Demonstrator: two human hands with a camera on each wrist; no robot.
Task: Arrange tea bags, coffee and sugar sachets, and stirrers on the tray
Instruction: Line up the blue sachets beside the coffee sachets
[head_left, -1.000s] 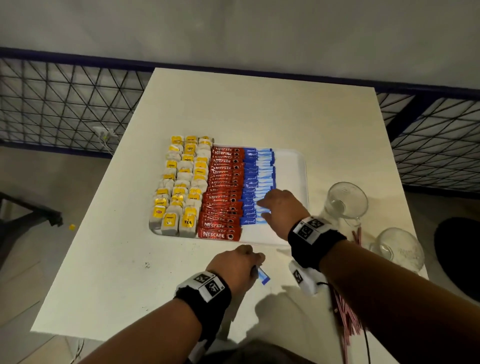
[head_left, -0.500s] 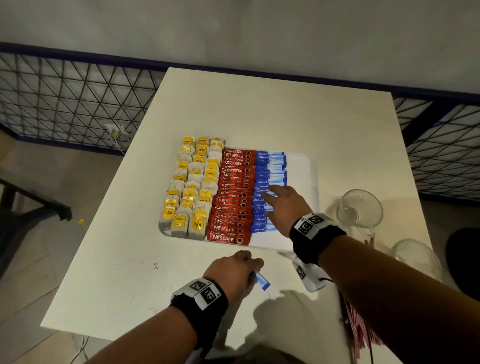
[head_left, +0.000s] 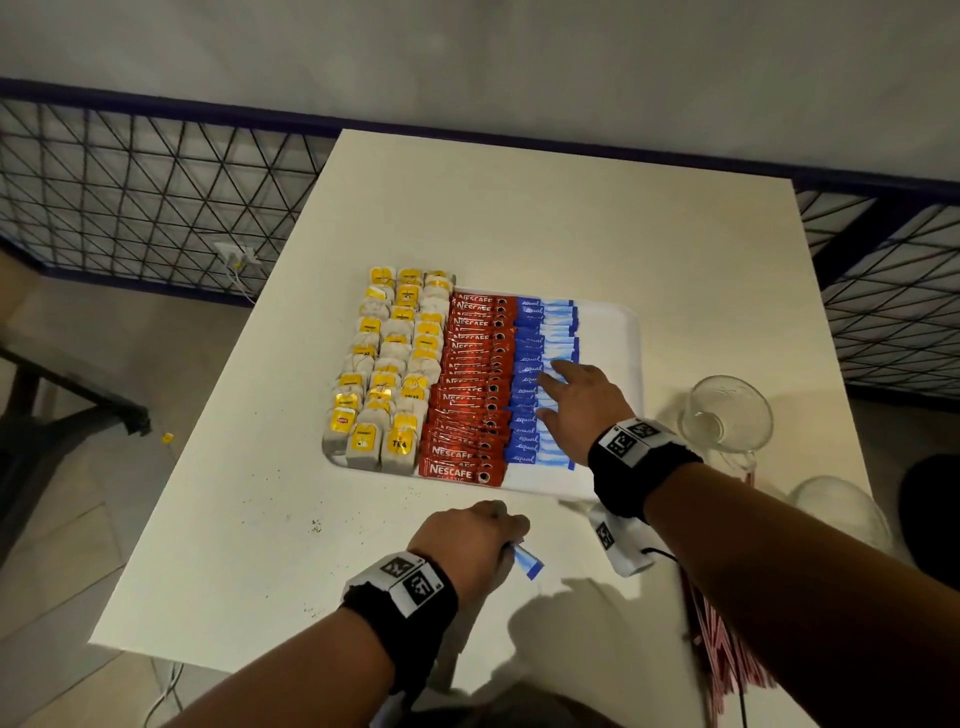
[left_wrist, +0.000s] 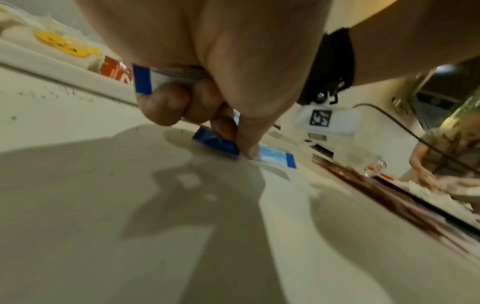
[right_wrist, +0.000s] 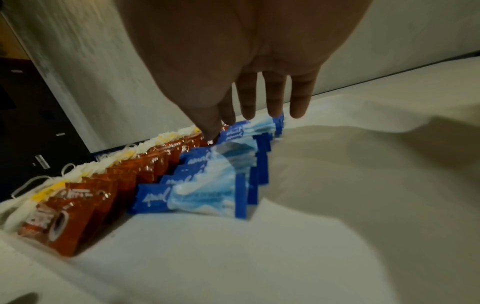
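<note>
On the white plastic tray (head_left: 613, 332), tea, coffee and blue sugar sachets (head_left: 543, 364) stand in rows under the flat, empty right hand (head_left: 582, 400), while the left hand (head_left: 467, 540) pinches spare blue sachets (left_wrist: 142, 79) and the red stirrers (head_left: 722, 654) wait on the white desk (head_left: 519, 218).

Dim overhead light, soft shadows, blurred wrist views.

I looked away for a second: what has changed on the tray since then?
The right hand slid farther up the row of blue Equal sachets, fingers straight. Unchanged: the left hand holds blue sachets near the tray.
</note>
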